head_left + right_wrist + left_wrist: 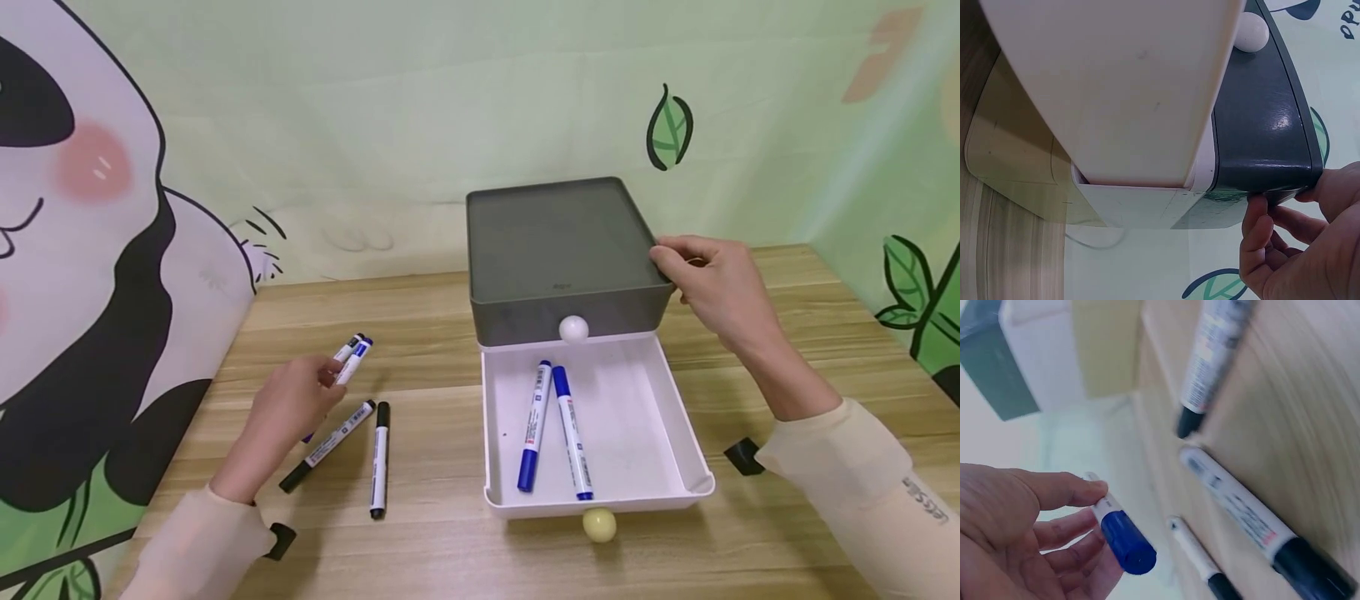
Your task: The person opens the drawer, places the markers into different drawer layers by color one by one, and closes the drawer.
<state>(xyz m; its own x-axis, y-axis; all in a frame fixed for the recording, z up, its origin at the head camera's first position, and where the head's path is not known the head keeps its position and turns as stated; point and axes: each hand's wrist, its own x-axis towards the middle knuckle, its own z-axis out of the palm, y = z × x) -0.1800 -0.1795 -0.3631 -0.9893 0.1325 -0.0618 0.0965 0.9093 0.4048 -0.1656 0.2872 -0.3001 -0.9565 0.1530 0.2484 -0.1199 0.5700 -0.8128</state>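
Observation:
My left hand [296,404] pinches a whiteboard marker with a blue cap [1125,540] between thumb and fingers, tilted above the table. Beyond it lies a black-capped marker [348,347], partly hidden in the head view. Two more black markers lie by the hand: one slanted [330,444] and one nearly upright in view [380,462]. My right hand [723,287] grips the front right corner of a small drawer box [555,242] with a dark grey top, thumb on its rim. Its lower white drawer [637,450] is pulled out and holds two blue markers [534,425].
A white knob [573,329] sits on the dark upper drawer and a yellow knob [599,525] on the pulled-out one. The wooden table [427,550] meets a printed panda backdrop [337,125] behind and at the sides.

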